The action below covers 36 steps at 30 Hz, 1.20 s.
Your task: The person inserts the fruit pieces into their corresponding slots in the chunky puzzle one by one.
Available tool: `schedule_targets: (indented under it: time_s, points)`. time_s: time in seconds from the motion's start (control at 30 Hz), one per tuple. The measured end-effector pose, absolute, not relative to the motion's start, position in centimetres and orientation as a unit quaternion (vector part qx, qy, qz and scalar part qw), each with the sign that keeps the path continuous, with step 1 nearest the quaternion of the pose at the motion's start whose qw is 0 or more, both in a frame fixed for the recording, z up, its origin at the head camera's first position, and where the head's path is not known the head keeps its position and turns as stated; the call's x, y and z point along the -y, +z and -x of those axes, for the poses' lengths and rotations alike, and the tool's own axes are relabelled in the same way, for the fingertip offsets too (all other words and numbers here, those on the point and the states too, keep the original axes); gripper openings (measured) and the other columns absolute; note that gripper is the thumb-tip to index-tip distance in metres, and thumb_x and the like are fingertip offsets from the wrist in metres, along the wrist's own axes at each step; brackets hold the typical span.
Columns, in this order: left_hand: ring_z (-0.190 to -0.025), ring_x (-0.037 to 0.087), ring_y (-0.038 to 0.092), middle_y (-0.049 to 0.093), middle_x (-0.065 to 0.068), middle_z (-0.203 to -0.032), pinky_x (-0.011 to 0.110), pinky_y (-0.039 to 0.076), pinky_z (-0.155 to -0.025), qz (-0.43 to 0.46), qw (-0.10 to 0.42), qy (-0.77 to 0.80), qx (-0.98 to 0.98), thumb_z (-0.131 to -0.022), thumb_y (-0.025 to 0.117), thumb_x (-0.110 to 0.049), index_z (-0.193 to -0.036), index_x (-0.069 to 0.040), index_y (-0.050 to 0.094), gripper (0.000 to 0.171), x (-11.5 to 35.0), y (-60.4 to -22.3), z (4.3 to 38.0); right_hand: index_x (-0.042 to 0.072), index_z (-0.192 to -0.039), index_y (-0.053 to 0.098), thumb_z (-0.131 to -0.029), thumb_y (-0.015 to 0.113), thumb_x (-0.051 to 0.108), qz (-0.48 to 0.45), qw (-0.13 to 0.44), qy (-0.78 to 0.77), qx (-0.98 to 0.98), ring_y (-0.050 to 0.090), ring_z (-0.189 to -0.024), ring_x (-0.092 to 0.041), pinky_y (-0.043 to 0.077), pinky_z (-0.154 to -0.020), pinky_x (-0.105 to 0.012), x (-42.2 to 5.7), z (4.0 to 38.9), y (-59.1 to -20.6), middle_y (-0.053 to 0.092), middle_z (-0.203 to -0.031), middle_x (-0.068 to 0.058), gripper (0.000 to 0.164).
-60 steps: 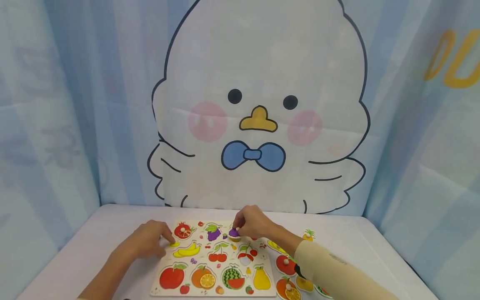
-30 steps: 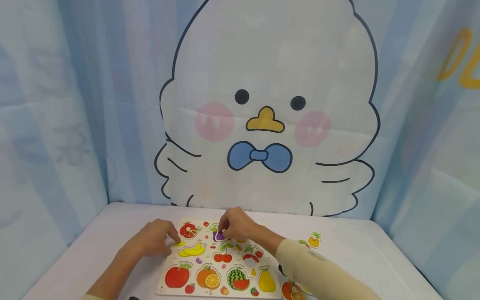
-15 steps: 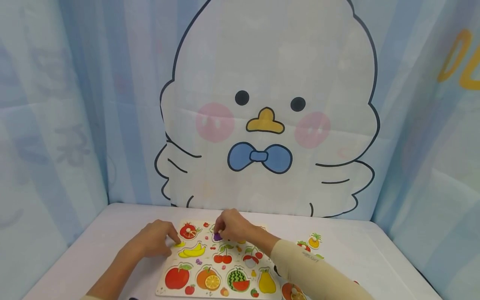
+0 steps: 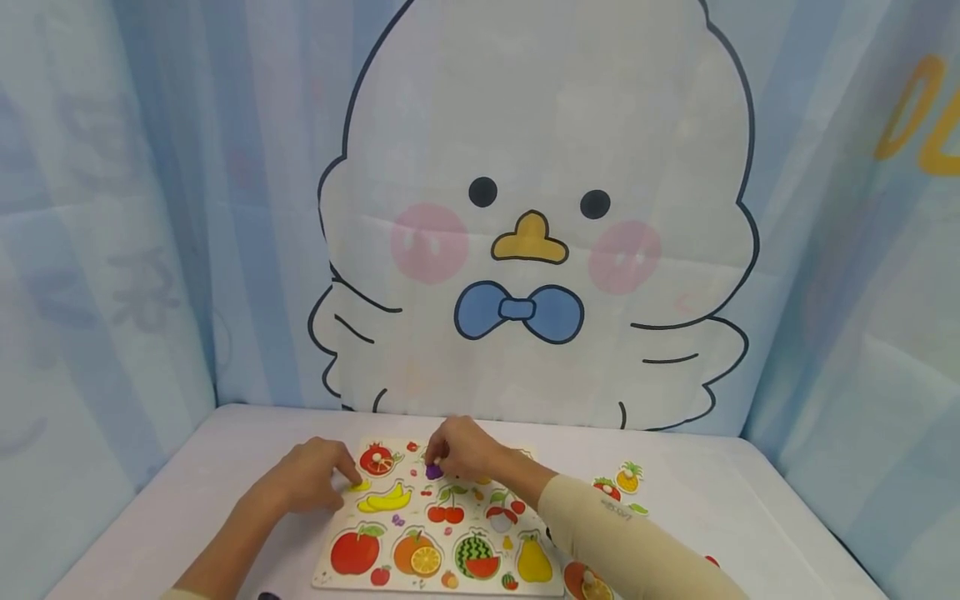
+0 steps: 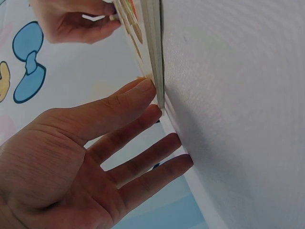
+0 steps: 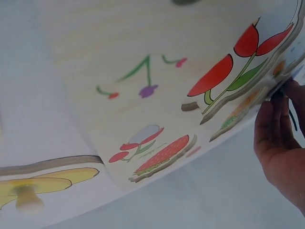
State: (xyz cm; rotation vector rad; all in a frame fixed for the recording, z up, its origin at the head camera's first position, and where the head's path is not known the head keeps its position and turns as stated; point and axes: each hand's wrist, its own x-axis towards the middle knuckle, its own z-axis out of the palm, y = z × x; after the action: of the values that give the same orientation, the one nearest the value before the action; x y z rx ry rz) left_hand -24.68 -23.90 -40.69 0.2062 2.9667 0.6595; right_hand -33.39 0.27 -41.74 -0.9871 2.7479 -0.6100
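Note:
A fruit puzzle board (image 4: 341,582) lies on the white table, with apple, orange, watermelon, pear and other fruit pictures. My right hand (image 4: 467,450) is over its back row and pinches a small purple fruit piece (image 4: 433,472), mostly covered by my fingers. In the left wrist view a pale knob (image 5: 113,17) shows at those fingertips. My left hand (image 4: 311,473) rests at the board's left edge. Its thumb (image 5: 138,90) touches the board's rim, and the other fingers stretch out straight beside it. In the right wrist view the right hand (image 6: 283,138) shows at the far edge.
Loose pieces lie right of the board: a pineapple (image 4: 628,478), a red fruit (image 4: 607,488) and an orange (image 4: 587,582), partly beyond my right sleeve. A yellow knobbed piece (image 6: 28,191) shows in the right wrist view. A curtain with a cartoon bird (image 4: 525,367) hangs behind.
My right hand has carried the purple piece leftward along the board's back row, then shifted only slightly. The left hand stays at the board's edge. The head view has turned a little left.

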Motion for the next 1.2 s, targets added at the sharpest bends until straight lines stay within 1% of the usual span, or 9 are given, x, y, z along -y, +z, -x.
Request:
schedule_targets:
  time_s: [0.13,0.33,0.47,0.63,0.73,0.87,0.97,1.2]
  points:
    - [-0.106,0.028,0.056,0.066,-0.002,-0.100,0.055,0.046,-0.094,-0.068,0.049,0.214,-0.973,-0.065,0.086,-0.007,-0.088,-0.022,0.076,0.029,23.8,-40.5,24.7,0.019,-0.088,0.074,-0.086,0.069,0.008,0.341,0.091,-0.211,-0.912,0.054,-0.072,-0.007,0.049,-0.065,-0.016,-0.6,33.5,-41.7,0.063,-0.081,0.010,0.013]
    - [-0.105,0.028,0.056,0.065,-0.001,-0.100,0.056,0.046,-0.094,-0.062,0.053,0.215,-0.973,-0.065,0.086,-0.008,-0.088,-0.021,0.076,0.028,23.6,-40.3,24.6,0.020,-0.094,0.073,-0.088,0.066,0.004,0.362,0.104,-0.206,-0.903,0.055,-0.079,-0.002,0.049,-0.074,-0.015,-1.2,33.6,-41.6,0.061,-0.092,0.011,0.019]
    - [-0.105,0.028,0.056,0.065,-0.002,-0.100,0.055,0.046,-0.094,-0.064,0.052,0.217,-0.973,-0.065,0.086,-0.008,-0.088,-0.021,0.076,0.029,23.5,-40.5,24.6,0.020,-0.099,0.074,-0.088,0.064,0.003,0.376,0.119,-0.199,-0.897,0.056,-0.084,-0.003,0.049,-0.076,-0.015,-1.6,33.4,-41.2,0.060,-0.100,0.009,0.022]
    - [-0.105,0.027,0.056,0.065,-0.002,-0.100,0.055,0.046,-0.094,-0.068,0.048,0.216,-0.973,-0.065,0.086,-0.007,-0.088,-0.022,0.075,0.029,23.5,-40.6,24.7,0.022,-0.109,0.072,-0.087,0.068,0.008,0.406,0.134,-0.173,-0.887,0.055,-0.089,-0.006,0.048,-0.077,-0.014,-2.2,33.4,-40.6,0.057,-0.116,0.006,0.026]
    - [-0.106,0.028,0.056,0.066,-0.002,-0.100,0.055,0.046,-0.094,-0.070,0.048,0.218,-0.972,-0.065,0.086,-0.007,-0.088,-0.021,0.076,0.029,23.5,-40.5,24.7,0.023,-0.115,0.068,-0.087,0.070,0.012,0.420,0.139,-0.171,-0.880,0.057,-0.093,-0.006,0.048,-0.079,-0.014,-2.6,33.4,-40.4,0.054,-0.123,0.005,0.031]
    - [-0.106,0.029,0.057,0.066,-0.001,-0.100,0.055,0.047,-0.093,-0.069,0.053,0.223,-0.971,-0.064,0.086,-0.006,-0.089,-0.020,0.075,0.030,23.5,-40.5,24.6,0.022,-0.121,0.064,-0.088,0.068,0.011,0.432,0.136,-0.193,-0.871,0.061,-0.100,-0.008,0.050,-0.082,-0.016,-3.3,33.2,-40.2,0.053,-0.126,0.005,0.035]
    - [-0.106,0.029,0.057,0.066,-0.001,-0.100,0.055,0.047,-0.093,-0.070,0.055,0.226,-0.970,-0.064,0.086,-0.005,-0.089,-0.019,0.075,0.030,23.5,-40.4,24.6,0.020,-0.123,0.063,-0.089,0.066,0.011,0.432,0.140,-0.222,-0.863,0.061,-0.105,-0.011,0.051,-0.083,-0.018,-4.1,33.0,-40.0,0.055,-0.126,0.005,0.035]
    - [-0.103,0.027,0.056,0.065,-0.002,-0.099,0.054,0.048,-0.091,-0.067,0.056,0.220,-0.971,-0.065,0.086,-0.007,-0.089,-0.021,0.075,0.029,23.6,-40.4,24.5,0.017,-0.123,0.062,-0.089,0.067,0.012,0.444,0.172,-0.258,-0.841,0.062,-0.103,-0.012,0.052,-0.081,-0.018,-6.3,32.8,-39.6,0.061,-0.124,0.003,0.035]
